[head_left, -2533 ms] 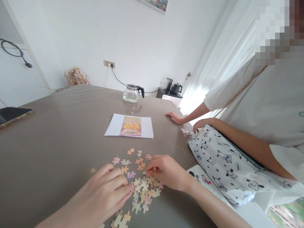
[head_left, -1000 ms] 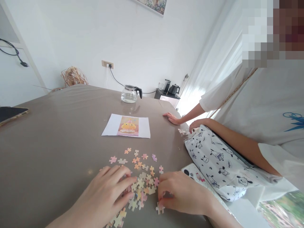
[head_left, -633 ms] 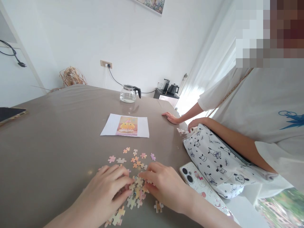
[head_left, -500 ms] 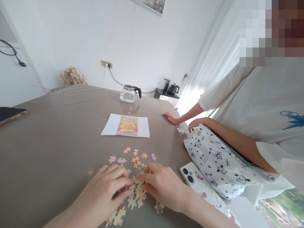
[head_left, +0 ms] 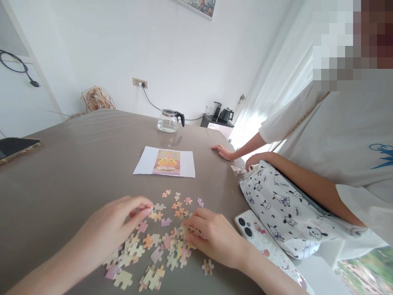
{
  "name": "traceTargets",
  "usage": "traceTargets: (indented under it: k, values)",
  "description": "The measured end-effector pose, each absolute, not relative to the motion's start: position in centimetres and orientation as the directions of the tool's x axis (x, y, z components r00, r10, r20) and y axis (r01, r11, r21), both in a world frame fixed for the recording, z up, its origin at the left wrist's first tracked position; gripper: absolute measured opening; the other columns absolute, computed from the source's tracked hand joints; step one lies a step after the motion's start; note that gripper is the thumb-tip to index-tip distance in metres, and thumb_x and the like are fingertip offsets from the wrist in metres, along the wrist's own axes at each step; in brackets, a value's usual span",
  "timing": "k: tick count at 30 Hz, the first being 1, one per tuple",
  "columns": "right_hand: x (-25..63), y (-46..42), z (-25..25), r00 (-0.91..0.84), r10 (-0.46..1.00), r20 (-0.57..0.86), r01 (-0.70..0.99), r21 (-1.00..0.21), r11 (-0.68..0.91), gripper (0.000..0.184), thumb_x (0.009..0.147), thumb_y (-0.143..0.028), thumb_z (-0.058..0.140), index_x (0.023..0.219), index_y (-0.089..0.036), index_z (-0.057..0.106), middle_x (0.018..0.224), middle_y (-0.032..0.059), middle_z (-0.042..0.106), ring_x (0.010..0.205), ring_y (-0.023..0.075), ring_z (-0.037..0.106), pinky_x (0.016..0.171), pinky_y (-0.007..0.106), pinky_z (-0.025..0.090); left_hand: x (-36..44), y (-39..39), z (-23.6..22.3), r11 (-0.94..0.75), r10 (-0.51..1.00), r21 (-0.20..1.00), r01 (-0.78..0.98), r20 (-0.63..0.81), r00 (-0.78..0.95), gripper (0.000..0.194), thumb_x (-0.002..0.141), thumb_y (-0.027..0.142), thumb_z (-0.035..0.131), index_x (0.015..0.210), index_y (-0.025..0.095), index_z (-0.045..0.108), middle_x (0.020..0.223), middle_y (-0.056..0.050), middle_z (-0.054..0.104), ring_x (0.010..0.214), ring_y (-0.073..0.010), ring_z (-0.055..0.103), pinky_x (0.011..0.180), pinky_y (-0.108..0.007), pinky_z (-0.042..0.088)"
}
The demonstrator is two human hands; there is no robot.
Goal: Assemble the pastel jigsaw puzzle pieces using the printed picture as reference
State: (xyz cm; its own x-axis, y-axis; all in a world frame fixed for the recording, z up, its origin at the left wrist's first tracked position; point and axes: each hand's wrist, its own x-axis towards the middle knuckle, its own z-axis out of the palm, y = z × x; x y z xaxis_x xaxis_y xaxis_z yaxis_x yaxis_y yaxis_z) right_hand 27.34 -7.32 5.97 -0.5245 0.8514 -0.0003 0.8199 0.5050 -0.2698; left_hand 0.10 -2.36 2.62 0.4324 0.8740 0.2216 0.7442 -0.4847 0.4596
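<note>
Pastel, knobbed cardboard puzzle pieces (head_left: 156,255) lie mostly between the narrowed left hand (head_left: 121,215) and curled right hand (head_left: 216,235), on the brown counter (head_left: 76,176). Whether either grips one cannot be told.

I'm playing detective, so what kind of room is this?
Probably a room in a home, perhaps a dining room: there's a large covered table, a glass teapot on it, and a black kettle beyond.
</note>
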Motion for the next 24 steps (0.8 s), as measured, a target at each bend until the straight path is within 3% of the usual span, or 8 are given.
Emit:
traceTargets:
  k: [5, 14, 19, 24]
  values:
    - [27.8, -6.9, 5.6, -0.493, 0.87, 0.0, 0.834, -0.286, 0.473, 0.014, 0.095, -0.025, 0.059, 0.105, -0.02, 0.068, 0.095, 0.0029, 0.065, 0.085, 0.0176, 0.063, 0.065, 0.025, 0.039, -3.5, -0.2, 2.6, -0.329, 0.94, 0.483, 0.812, 0.085, 0.33, 0.02, 0.097, 0.033, 0.043, 0.097, 0.022, 0.06, 0.081, 0.006, 0.072, 0.073, -0.0167, 0.068, 0.066, -0.023, 0.043]
    - [27.6, -7.0, 5.3, -0.484, 0.869, 0.106, 0.81, -0.323, 0.49, 0.018, 0.098, -0.02, 0.051, 0.094, -0.02, 0.069, 0.087, 0.0029, 0.065, 0.08, 0.0159, 0.061, 0.065, 0.024, 0.039, -4.0, 0.2, 2.7, -0.292, 0.945, 0.417, 0.861, -0.011, 0.326, 0.022, 0.096, 0.036, 0.036, 0.091, 0.022, 0.052, 0.071, 0.008, 0.064, 0.062, -0.013, 0.059, 0.056, -0.021, 0.033]
    - [27.7, -6.3, 5.3, -0.236, 0.963, 0.133, 0.866, -0.421, 0.27, 0.017, 0.094, -0.015, 0.053, 0.086, -0.02, 0.068, 0.084, 0.0012, 0.065, 0.075, 0.0144, 0.058, 0.067, 0.024, 0.039, -3.9, 0.5, 2.8, -0.244, 0.947, 0.386, 0.89, -0.105, 0.305, 0.023, 0.094, 0.043, 0.04, 0.091, 0.023, 0.052, 0.075, 0.006, 0.064, 0.066, -0.0158, 0.061, 0.059, -0.023, 0.033]
    - [29.5, -5.1, 5.6, -0.048, 0.996, 0.077, 0.9, -0.429, 0.076, 0.021, 0.095, -0.02, 0.051, 0.08, -0.02, 0.066, 0.077, -0.0004, 0.066, 0.068, 0.0145, 0.056, 0.062, 0.024, 0.038, -2.9, -0.3, 3.8, -0.193, 0.97, 0.308, 0.932, -0.086, 0.229, 0.023, 0.094, 0.042, 0.037, 0.088, 0.024, 0.051, 0.069, 0.005, 0.058, 0.062, -0.0173, 0.055, 0.058, -0.025, 0.029]
